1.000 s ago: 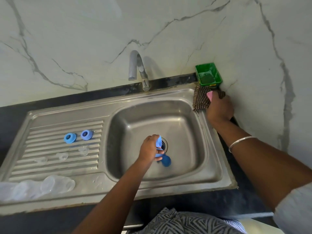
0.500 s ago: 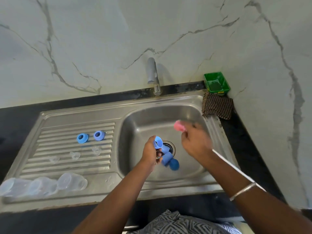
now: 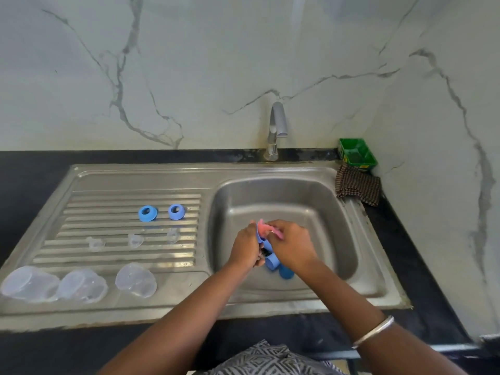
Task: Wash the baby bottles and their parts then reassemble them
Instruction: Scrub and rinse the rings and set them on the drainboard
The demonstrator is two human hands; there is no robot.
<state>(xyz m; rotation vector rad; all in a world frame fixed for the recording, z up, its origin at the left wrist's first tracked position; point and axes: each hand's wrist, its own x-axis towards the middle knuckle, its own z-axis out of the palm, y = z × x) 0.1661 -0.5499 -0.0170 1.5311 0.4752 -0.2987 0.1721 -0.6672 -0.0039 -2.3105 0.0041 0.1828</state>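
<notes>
Both hands meet over the steel sink basin (image 3: 319, 201). My left hand (image 3: 246, 246) grips a blue bottle cap (image 3: 259, 235). My right hand (image 3: 290, 244) holds a pink sponge (image 3: 263, 228) pressed against that cap. Two more blue caps (image 3: 278, 265) lie below the hands by the drain. On the ribbed drainboard (image 3: 108, 201) sit two blue collar rings (image 3: 148, 213), three clear nipples (image 3: 135, 240) and, nearer the front, three clear bottles (image 3: 81, 285) on their sides.
A tap (image 3: 276, 128) stands behind the basin with no water running. A green soap tray (image 3: 357, 154) and a checked cloth (image 3: 357, 188) sit at the back right corner. Black counter surrounds the sink, with marble walls behind and to the right.
My right hand left the cloth at the back right with the pink sponge and came over the basin to meet the cap in my left hand. The view shifted rightwards.
</notes>
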